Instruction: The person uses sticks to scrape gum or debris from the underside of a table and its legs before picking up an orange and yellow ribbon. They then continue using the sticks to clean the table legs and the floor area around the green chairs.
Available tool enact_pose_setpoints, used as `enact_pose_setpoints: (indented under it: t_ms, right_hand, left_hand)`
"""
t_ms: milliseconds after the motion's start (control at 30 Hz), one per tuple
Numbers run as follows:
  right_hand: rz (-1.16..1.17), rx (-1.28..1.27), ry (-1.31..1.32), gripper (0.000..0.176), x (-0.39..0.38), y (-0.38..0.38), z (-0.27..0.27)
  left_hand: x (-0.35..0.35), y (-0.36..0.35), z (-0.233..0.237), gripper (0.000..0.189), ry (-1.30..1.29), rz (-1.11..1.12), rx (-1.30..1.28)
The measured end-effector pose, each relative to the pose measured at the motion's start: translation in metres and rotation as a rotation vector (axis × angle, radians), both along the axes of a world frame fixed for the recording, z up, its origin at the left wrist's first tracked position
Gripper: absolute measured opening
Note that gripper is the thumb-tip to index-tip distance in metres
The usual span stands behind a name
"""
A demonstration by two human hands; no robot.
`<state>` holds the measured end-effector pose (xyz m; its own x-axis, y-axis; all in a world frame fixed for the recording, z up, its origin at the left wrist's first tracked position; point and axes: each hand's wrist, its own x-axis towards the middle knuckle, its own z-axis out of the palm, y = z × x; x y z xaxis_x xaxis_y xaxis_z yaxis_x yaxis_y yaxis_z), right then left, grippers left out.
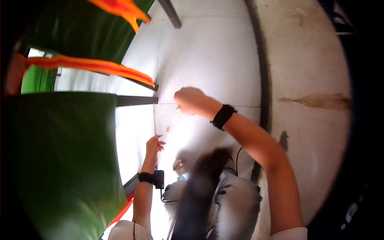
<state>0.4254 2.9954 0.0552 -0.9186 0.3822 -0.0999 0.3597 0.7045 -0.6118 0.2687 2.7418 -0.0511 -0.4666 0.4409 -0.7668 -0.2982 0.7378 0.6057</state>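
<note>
My right hand (192, 101) is closed in a fist above the pale floor, in the middle of the view. A thin, pale, cord-like thing (173, 123) hangs from beneath its fingers, blurred toward its lower end. Lower and to the left is my left hand (154, 145), its fingers apart and slightly bent. A thin upright line (155, 120), perhaps a cord, runs down to it from a dark metal bar (138, 101). Whether the left fingers touch this line cannot be made out. Black bands circle both wrists; the left one (149, 177) carries a small box.
Green fabric panels (64, 160) with dark bars fill the left side. Orange strips (92, 64) cross the upper left. A dark seam (262, 60) separates the pale floor (208, 48) from a beige stained surface (308, 160) at right. My bent legs (236, 204) are below.
</note>
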Motion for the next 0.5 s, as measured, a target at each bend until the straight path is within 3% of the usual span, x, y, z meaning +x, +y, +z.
enact_pose_setpoints:
  t_ms: [133,233,267,333,400,500]
  right_hand:
    - [0.237,-0.161,-0.23,0.02,-0.026,0.02,-0.056]
    - [0.306,-0.338,-0.465,0.014,-0.039,0.02,-0.092]
    - [0.217,-0.423,-0.481,0.022,-0.037,0.017,-0.098]
    - [0.261,-0.477,-0.426,0.027,-0.031,0.007,-0.108]
    - [0.162,-0.562,-0.463,0.024,-0.031,0.0,-0.112]
    - [0.125,-0.38,-0.393,0.026,-0.033,-0.011,-0.11]
  left_hand:
    - [-0.021,0.031,-0.038,0.026,-0.107,0.202,0.227]
    - [-0.031,0.034,-0.034,0.025,0.069,0.128,0.306]
    - [-0.031,0.031,-0.035,0.025,0.116,0.1,0.341]
    - [-0.023,0.016,-0.039,0.025,0.18,0.05,0.371]
    - [-0.025,-0.002,-0.047,0.028,0.216,0.03,0.383]
    - [-0.017,-0.03,-0.033,0.028,0.398,0.093,0.25]
